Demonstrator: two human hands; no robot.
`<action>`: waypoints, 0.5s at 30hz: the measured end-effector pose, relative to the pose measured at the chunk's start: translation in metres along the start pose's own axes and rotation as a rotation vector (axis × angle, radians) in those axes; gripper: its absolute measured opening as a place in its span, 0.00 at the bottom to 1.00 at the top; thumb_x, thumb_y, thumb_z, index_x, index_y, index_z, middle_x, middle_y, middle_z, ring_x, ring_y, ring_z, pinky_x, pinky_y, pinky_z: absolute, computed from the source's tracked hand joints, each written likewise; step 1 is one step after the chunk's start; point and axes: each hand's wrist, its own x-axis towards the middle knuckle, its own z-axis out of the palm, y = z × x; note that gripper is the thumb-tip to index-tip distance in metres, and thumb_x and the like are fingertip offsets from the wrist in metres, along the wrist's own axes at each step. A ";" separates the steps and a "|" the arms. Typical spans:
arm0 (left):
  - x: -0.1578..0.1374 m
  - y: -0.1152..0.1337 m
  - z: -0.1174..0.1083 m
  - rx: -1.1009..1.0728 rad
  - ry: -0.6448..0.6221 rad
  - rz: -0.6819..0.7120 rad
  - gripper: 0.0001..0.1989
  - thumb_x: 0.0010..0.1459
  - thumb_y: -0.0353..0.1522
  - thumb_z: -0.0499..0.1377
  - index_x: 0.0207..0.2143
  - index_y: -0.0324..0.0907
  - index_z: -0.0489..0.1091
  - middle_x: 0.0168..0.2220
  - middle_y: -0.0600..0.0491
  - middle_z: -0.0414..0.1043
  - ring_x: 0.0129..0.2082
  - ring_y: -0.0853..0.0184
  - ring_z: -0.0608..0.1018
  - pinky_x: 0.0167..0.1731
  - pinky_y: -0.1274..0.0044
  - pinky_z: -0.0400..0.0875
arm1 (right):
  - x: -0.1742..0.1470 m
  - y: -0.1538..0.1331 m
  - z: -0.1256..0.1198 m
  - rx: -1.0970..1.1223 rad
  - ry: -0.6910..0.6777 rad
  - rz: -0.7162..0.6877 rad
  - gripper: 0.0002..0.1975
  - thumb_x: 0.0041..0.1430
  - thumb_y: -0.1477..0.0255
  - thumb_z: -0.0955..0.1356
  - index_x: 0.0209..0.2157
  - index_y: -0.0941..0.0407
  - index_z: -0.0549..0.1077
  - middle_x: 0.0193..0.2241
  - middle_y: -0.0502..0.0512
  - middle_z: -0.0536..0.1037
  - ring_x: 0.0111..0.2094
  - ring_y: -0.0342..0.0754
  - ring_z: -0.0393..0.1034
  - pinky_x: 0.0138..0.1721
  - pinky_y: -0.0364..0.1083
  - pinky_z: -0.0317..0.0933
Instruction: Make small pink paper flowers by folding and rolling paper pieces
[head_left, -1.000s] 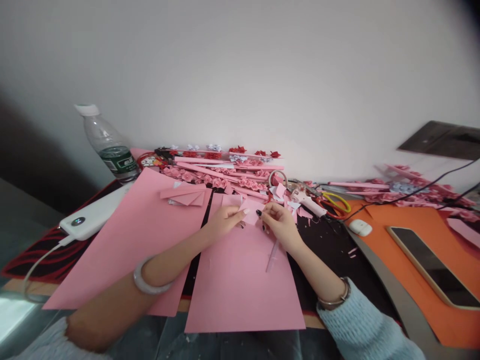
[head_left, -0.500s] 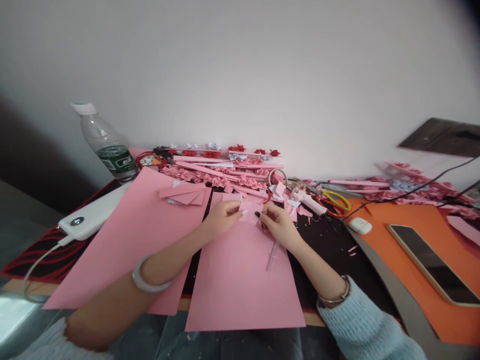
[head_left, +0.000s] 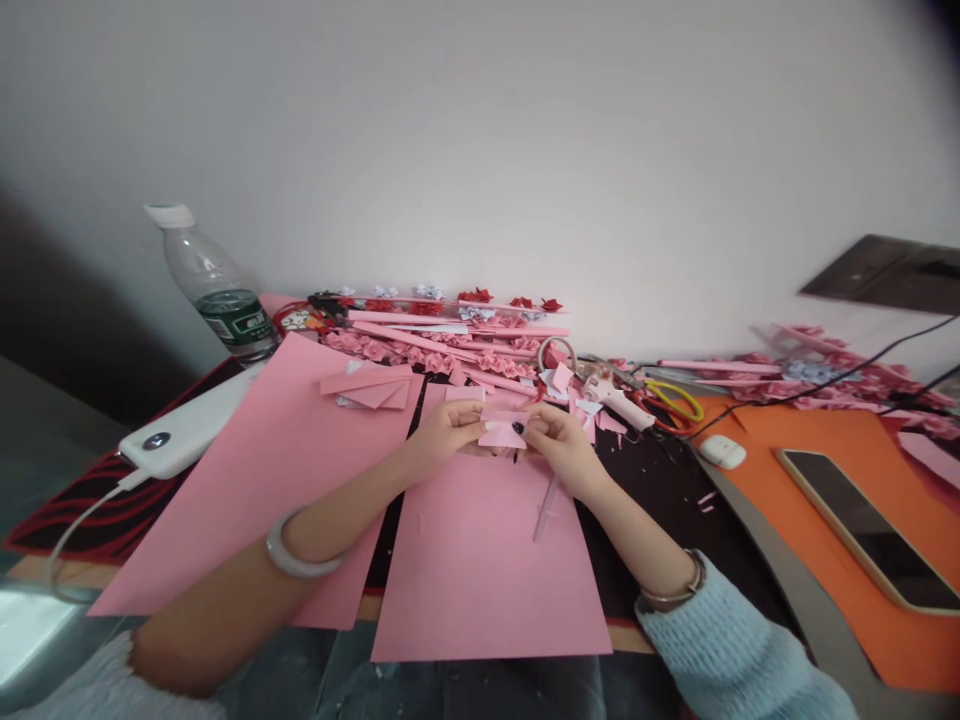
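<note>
A small piece of pink paper (head_left: 501, 430) is pinched between my two hands, above the far part of a large pink sheet (head_left: 487, 570). My left hand (head_left: 448, 438) grips its left edge between thumb and fingers. On the other side my right hand (head_left: 559, 440) holds the right edge, its dark-nailed thumb lying on the paper. A thin translucent stick (head_left: 545, 510) rests on the sheet just below my right hand. To the left, small folded pink papers (head_left: 371, 388) lie on a second large pink sheet (head_left: 277, 480).
Paper flowers and pink paper rolls (head_left: 442, 345) are heaped along the wall. A glue gun (head_left: 619, 400), yellow-handled scissors (head_left: 675, 398) and a tape roll (head_left: 556, 355) sit behind my right hand. A water bottle (head_left: 225, 300) and power bank (head_left: 180, 430) stand left, a phone (head_left: 862, 525) right.
My right hand has closed in on the right edge of the small paper, and the paper now shows flat between both hands. My left hand has hardly moved.
</note>
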 end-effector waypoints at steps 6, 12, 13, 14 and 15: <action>-0.001 0.001 -0.004 -0.124 0.010 -0.074 0.12 0.46 0.32 0.61 0.35 0.37 0.71 0.30 0.50 0.75 0.26 0.67 0.78 0.33 0.72 0.72 | -0.002 -0.002 0.000 0.154 0.006 0.015 0.05 0.49 0.74 0.68 0.31 0.56 0.73 0.19 0.47 0.71 0.19 0.40 0.67 0.23 0.41 0.62; 0.000 0.000 -0.004 -0.124 0.009 -0.039 0.13 0.48 0.37 0.59 0.32 0.35 0.70 0.27 0.51 0.73 0.27 0.66 0.78 0.33 0.70 0.73 | -0.003 -0.005 0.002 0.196 -0.032 0.042 0.07 0.51 0.72 0.65 0.30 0.58 0.74 0.21 0.52 0.74 0.20 0.43 0.68 0.21 0.42 0.63; 0.000 0.000 -0.003 -0.071 0.032 -0.029 0.12 0.48 0.36 0.60 0.31 0.35 0.70 0.27 0.52 0.73 0.27 0.67 0.78 0.34 0.70 0.73 | -0.003 -0.005 0.002 0.180 -0.024 0.044 0.08 0.51 0.70 0.65 0.30 0.59 0.75 0.21 0.52 0.74 0.20 0.44 0.69 0.22 0.43 0.63; 0.001 0.000 -0.002 -0.018 0.050 -0.021 0.12 0.47 0.36 0.62 0.31 0.35 0.69 0.27 0.53 0.72 0.27 0.67 0.77 0.34 0.70 0.73 | -0.003 -0.004 0.002 0.151 -0.014 0.044 0.09 0.51 0.69 0.65 0.31 0.59 0.75 0.22 0.53 0.74 0.20 0.44 0.69 0.22 0.43 0.63; 0.001 0.000 -0.002 0.027 0.061 -0.013 0.12 0.46 0.35 0.63 0.31 0.36 0.68 0.27 0.53 0.72 0.27 0.68 0.77 0.34 0.71 0.73 | -0.003 -0.004 0.002 0.113 -0.003 0.042 0.10 0.51 0.68 0.66 0.31 0.60 0.75 0.22 0.53 0.74 0.20 0.43 0.69 0.22 0.43 0.63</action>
